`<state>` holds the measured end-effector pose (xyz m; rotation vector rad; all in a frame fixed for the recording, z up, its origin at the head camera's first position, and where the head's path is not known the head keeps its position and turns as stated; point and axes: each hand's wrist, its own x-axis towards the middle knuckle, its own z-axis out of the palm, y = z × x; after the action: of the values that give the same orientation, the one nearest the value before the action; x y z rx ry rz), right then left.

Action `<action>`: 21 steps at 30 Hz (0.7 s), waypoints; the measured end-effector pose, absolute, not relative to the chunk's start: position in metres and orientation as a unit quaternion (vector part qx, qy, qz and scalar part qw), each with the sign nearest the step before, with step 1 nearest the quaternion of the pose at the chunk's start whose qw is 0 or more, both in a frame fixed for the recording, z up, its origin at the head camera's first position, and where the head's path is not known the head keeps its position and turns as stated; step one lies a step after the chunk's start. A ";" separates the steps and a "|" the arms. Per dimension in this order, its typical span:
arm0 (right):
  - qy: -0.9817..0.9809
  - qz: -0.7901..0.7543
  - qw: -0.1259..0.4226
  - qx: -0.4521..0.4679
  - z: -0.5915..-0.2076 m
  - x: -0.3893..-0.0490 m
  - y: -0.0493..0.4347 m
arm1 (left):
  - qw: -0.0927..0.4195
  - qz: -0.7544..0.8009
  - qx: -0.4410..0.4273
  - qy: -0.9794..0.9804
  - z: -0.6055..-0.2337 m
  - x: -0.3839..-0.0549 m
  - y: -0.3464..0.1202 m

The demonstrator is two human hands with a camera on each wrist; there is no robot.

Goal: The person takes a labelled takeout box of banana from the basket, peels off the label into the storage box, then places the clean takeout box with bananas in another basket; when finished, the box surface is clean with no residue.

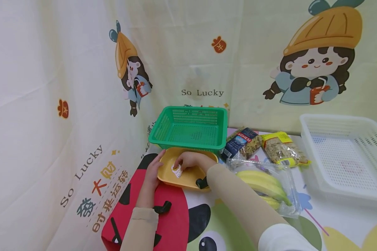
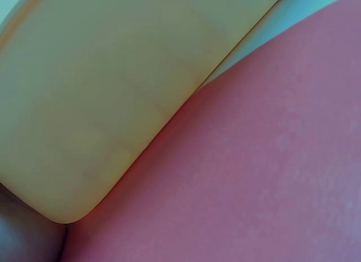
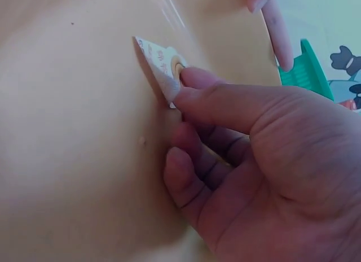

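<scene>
My right hand (image 1: 188, 161) reaches into a shallow yellow plastic basin (image 1: 191, 184). Between thumb and forefinger it pinches a small white piece of printed paper (image 3: 161, 61), which has a pointed corner and a tan ring-shaped mark at its edge. The paper is close over the basin's floor. At the basin's left end, my left hand (image 1: 152, 172) holds the rim, with a fingertip (image 3: 280, 44) lying along the outside. The left wrist view is mostly filled by the basin's yellow outer wall (image 2: 101, 104) above the red mat.
A green slotted basket (image 1: 191, 143) stands right behind the basin. To the right lie a bag of pasta (image 1: 243, 141), a yellow-topped bag (image 1: 284, 150) and a clear tray with bananas (image 1: 262, 183). Farther right is a white basket (image 1: 342, 188). Printed curtains hang behind and left.
</scene>
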<state>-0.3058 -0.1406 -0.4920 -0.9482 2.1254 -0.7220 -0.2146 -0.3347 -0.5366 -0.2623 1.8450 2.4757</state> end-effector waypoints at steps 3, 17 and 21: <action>0.828 -0.272 0.334 -0.359 -0.493 -0.306 -0.140 | 0.020 0.799 -0.084 0.595 -0.536 -0.215 -0.335; 0.841 -0.257 0.317 -0.354 -0.493 -0.309 -0.138 | 0.009 0.796 -0.080 0.600 -0.540 -0.216 -0.336; 0.841 -0.260 0.319 -0.352 -0.493 -0.309 -0.136 | 0.009 0.792 -0.082 0.605 -0.540 -0.216 -0.336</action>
<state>-0.3086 -0.1360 -0.4933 -0.9248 2.2110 -0.6844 -0.2163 -0.3356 -0.5402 -0.2561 1.8884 2.4750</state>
